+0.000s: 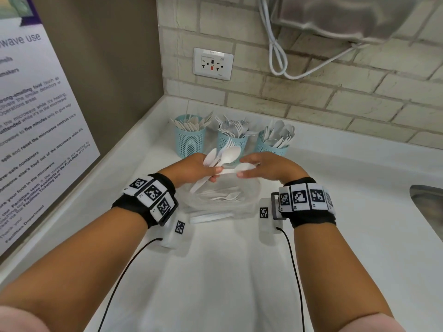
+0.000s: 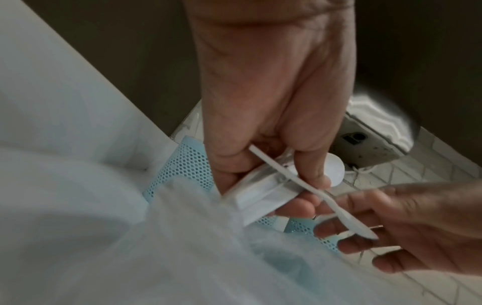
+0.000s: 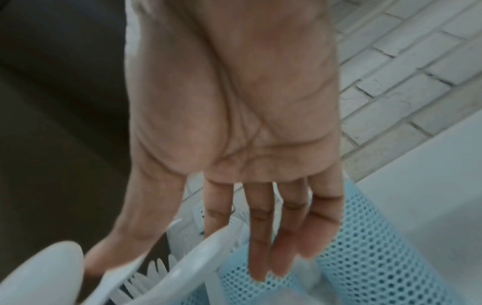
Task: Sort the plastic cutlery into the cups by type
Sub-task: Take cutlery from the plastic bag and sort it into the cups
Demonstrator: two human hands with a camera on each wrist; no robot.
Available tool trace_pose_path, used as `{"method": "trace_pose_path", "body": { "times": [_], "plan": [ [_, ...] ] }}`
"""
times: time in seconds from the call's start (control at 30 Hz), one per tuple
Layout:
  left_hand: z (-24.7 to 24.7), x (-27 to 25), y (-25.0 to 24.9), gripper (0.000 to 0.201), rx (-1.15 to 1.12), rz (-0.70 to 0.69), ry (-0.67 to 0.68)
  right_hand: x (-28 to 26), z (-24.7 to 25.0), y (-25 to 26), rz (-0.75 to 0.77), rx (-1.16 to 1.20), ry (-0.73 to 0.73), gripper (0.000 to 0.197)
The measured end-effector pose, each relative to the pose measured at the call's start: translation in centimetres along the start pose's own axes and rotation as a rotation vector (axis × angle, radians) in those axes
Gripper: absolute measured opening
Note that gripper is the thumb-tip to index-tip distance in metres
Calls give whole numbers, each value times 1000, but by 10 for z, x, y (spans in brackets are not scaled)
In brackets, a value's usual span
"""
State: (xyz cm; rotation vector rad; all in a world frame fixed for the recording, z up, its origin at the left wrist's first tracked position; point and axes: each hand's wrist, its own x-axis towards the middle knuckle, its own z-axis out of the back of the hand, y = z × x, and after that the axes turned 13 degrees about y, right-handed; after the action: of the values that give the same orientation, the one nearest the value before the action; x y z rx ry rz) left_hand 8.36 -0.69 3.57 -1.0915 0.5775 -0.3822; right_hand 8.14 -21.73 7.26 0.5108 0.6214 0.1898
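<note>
My left hand (image 1: 194, 168) grips a bundle of white plastic cutlery (image 1: 217, 159), spoons with at least one fork, above a clear bag (image 1: 249, 202) of loose cutlery. One spoon (image 1: 242, 169) sticks out to the right from that grip. My right hand (image 1: 261, 166) has straight, spread fingers at its bowl, thumb below and index finger above. In the left wrist view the spoon (image 2: 307, 185) runs from my left hand (image 2: 260, 123) onto the right hand's fingers (image 2: 347, 245). Three blue mesh cups stand behind: the left cup (image 1: 190, 144) with flat pieces, the middle cup (image 1: 231, 143) with forks, the right cup (image 1: 272, 147) with spoons.
The white counter (image 1: 227, 271) meets a brick wall with an outlet (image 1: 212, 63). A poster (image 1: 36, 128) covers the left wall. A dispenser (image 1: 347, 15) and looped white cord hang at the upper right. A steel sink (image 1: 429, 207) opens at the right edge.
</note>
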Motion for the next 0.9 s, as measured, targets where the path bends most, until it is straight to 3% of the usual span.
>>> {"method": "trace_pose_path", "body": {
  "times": [0.1,0.17,0.33,0.47,0.73,0.9],
  "plan": [
    [-6,3,-5,18,-148,-51,-46,3,4,5,141,362,-114,32],
    [-8,5,-7,18,-233,-67,-67,9,4,7,176,471,-226,21],
    [-9,9,-15,27,-380,-69,-55,17,1,15,327,717,-478,21],
    [-10,8,-19,31,-457,-69,-51,19,0,21,420,760,-510,22],
    [-20,10,-18,36,-432,-51,-53,23,-8,31,370,620,-482,49],
    [-23,10,-20,25,-442,-26,-77,29,-15,28,320,600,-480,40]
  ]
}}
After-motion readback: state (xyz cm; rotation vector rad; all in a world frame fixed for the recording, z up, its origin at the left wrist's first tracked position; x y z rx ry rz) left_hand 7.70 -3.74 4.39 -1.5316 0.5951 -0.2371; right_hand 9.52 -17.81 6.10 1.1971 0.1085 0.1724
